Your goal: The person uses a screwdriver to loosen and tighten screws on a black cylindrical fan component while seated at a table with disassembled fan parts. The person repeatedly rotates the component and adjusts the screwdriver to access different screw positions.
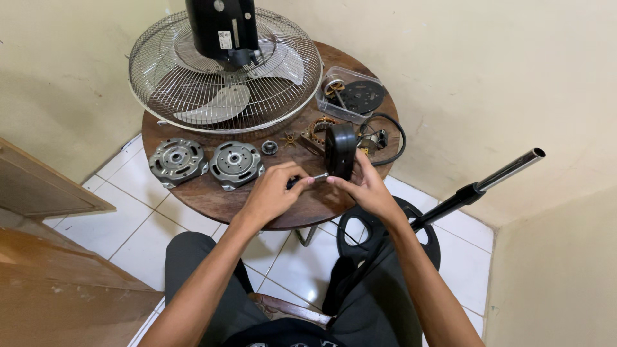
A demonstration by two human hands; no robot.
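Your left hand is closed around a small screwdriver, with its metal tip pointing into the black motor cover. Your right hand grips this cover and keeps it upright on the round wooden desk, probably so the tip can reach. Left of the cover lie two grey motor housings; behind it is the fan guard.

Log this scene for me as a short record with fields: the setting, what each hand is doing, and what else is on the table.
setting: round wooden table in a tiled corner
left hand: grips a screwdriver, tip toward the black housing
right hand: steadies the black motor housing upright on the table
fan: caged fan head lying at the back
metal parts: two round motor end covers side by side
container: clear plastic tray of parts
beside the table: fan stand pole
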